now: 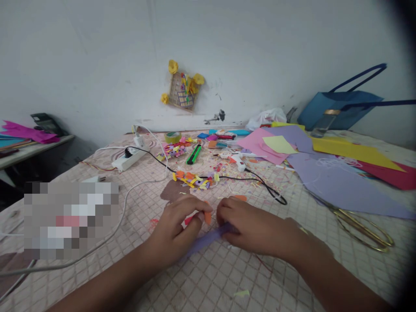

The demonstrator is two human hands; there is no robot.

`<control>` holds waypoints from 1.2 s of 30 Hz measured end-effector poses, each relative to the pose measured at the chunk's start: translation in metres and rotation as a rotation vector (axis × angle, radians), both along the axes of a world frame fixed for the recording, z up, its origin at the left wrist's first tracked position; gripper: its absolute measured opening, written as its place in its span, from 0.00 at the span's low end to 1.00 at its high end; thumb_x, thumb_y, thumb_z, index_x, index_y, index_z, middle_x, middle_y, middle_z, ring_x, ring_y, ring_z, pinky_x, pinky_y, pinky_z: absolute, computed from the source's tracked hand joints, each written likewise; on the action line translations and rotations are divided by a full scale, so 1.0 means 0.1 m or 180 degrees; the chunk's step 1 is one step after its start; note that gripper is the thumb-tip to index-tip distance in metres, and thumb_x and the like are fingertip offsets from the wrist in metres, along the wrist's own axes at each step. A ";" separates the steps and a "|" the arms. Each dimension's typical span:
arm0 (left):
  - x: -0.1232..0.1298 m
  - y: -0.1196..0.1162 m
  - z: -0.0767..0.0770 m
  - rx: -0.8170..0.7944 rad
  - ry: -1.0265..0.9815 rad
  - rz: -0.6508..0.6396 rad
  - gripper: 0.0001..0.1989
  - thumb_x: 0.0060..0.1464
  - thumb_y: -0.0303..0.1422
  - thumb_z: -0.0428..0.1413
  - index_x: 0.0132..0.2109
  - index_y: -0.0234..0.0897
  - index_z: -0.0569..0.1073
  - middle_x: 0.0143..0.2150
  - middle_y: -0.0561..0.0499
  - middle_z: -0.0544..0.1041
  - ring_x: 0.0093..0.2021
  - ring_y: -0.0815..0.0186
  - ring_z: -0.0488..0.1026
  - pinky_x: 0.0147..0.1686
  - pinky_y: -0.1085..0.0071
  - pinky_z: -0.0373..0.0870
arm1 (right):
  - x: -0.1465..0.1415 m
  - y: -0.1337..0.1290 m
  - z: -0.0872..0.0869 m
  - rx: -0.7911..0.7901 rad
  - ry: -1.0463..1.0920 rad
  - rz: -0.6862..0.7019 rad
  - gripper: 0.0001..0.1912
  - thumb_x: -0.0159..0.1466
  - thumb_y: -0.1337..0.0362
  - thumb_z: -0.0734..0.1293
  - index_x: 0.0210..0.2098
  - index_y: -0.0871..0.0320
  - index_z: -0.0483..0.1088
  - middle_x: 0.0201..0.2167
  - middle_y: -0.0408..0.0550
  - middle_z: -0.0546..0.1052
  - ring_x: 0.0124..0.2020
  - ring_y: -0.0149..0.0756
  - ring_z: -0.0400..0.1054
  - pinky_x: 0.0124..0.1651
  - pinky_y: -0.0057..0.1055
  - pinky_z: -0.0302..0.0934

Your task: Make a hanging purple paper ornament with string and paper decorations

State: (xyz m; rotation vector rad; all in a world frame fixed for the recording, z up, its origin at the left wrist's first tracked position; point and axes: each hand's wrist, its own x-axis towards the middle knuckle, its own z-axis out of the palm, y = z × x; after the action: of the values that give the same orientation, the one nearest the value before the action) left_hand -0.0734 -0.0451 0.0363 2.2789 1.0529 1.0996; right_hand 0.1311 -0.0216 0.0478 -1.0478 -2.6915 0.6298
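Note:
My left hand point(178, 221) is closed, thumb and fingers pinching a small orange paper piece point(207, 215). A bit of red paper point(189, 219) shows between the thumb and index finger of that hand. Close beside it, my right hand point(248, 223) is closed on a purple paper strip point(206, 241), which runs low across to the left hand. Whether the left palm also touches the strip is hidden. Just beyond the hands lies a garland of yellow, orange and purple paper pieces point(193, 180).
A hot glue gun point(239, 162), green cutter point(194, 154) and tape roll point(173, 137) lie farther back among paper scraps. Gold-handled scissors point(364, 229) and purple sheets point(344, 186) are at right. On the left, a power strip point(130, 160) trails cables across the tablecloth.

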 end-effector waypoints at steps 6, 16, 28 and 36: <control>0.01 0.02 0.01 0.0008 -0.0026 0.0175 0.08 0.54 0.24 0.51 0.39 0.37 0.73 0.37 0.51 0.78 0.39 0.65 0.74 0.40 0.67 0.69 | -0.04 0.00 -0.01 -0.0135 0.0235 -0.0265 0.05 0.58 0.71 0.62 0.33 0.57 0.63 0.31 0.44 0.71 0.30 0.32 0.63 0.31 0.27 0.52; 0.02 0.03 0.02 0.0015 0.0037 0.0172 0.08 0.53 0.23 0.51 0.36 0.37 0.73 0.33 0.52 0.78 0.34 0.67 0.75 0.35 0.71 0.69 | -0.09 0.00 0.00 -0.0800 0.1215 -0.0448 0.05 0.58 0.70 0.63 0.35 0.55 0.63 0.29 0.39 0.69 0.28 0.27 0.62 0.29 0.24 0.55; 0.02 0.00 -0.02 0.0389 -0.0312 0.0439 0.09 0.53 0.26 0.54 0.43 0.39 0.67 0.37 0.51 0.76 0.36 0.68 0.75 0.36 0.70 0.71 | -0.14 -0.04 -0.01 -0.0264 0.1365 -0.0639 0.07 0.58 0.72 0.63 0.35 0.54 0.63 0.28 0.38 0.70 0.26 0.26 0.63 0.29 0.24 0.56; 0.02 0.01 -0.03 0.0117 -0.0374 0.0329 0.08 0.54 0.27 0.55 0.42 0.39 0.69 0.39 0.49 0.75 0.42 0.64 0.73 0.43 0.64 0.70 | -0.17 -0.03 -0.06 0.0305 0.1219 -0.0718 0.05 0.58 0.72 0.62 0.33 0.55 0.63 0.31 0.42 0.72 0.31 0.31 0.65 0.33 0.29 0.57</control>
State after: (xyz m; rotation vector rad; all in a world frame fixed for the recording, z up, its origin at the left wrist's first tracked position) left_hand -0.0715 -0.0446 0.0332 2.1793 1.1225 1.2874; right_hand 0.1141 -0.0241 0.0419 -1.0619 -2.2169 0.5840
